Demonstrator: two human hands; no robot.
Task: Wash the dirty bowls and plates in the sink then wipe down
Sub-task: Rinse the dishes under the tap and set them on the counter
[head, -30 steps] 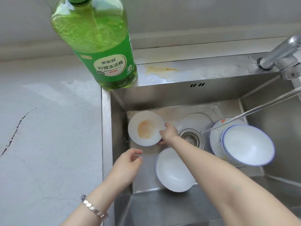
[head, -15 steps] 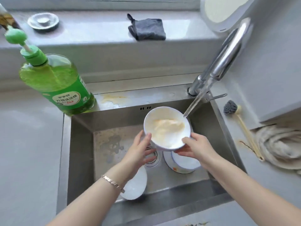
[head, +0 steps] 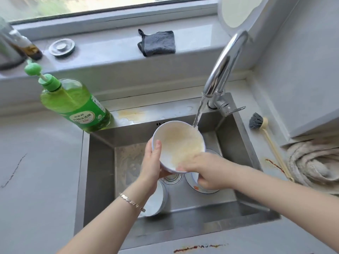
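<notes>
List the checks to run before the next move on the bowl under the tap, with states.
1. Water reaches the bowl: ok, the stream from the faucet lands at its far rim.
2. Left hand holds the bowl: ok, thumb over the left rim.
3. Right hand grip: cannot tell, it meets the near rim but is blurred.
4. Bowl clean: not ok, yellowish film inside.
5. Dish soap handy: ok, upright at the back-left corner of the sink.
6. Drain clear: cannot tell, mostly hidden.
</notes>
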